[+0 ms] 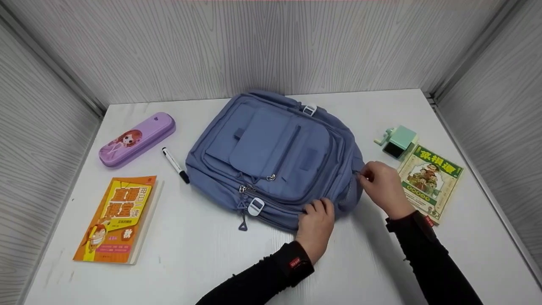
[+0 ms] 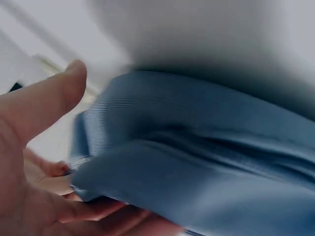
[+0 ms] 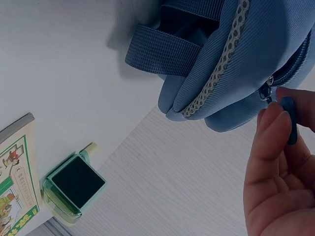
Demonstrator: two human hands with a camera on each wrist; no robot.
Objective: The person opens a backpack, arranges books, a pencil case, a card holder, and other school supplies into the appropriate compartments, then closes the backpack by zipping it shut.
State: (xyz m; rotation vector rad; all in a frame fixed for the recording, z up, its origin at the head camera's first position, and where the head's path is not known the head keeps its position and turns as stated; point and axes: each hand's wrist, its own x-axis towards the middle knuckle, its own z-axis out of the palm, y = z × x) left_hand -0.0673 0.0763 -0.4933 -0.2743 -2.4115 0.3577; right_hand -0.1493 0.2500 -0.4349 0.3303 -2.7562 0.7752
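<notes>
A blue backpack (image 1: 271, 152) lies on its back on the white table, front pockets facing up. At its right end, my right hand (image 1: 381, 186) pinches a zipper pull (image 3: 290, 120) between thumb and fingers. The pull hangs from a metal zipper slider (image 3: 266, 92), and dark zipper teeth curve away beside it. My left hand (image 1: 316, 228) rests on the backpack's near edge, fingers over the fabric. In the left wrist view its thumb (image 2: 59, 98) stands away from the cloth, and its fingertips are partly hidden by the bag.
To the left lie a purple pencil case (image 1: 137, 140), a black-and-white marker (image 1: 175, 164) and an orange book (image 1: 116, 220). A mint-green pencil sharpener (image 1: 400, 142) and a green-and-cream book (image 1: 431, 182) sit at the right. Grey wood-grain panels (image 1: 266, 46) enclose the table.
</notes>
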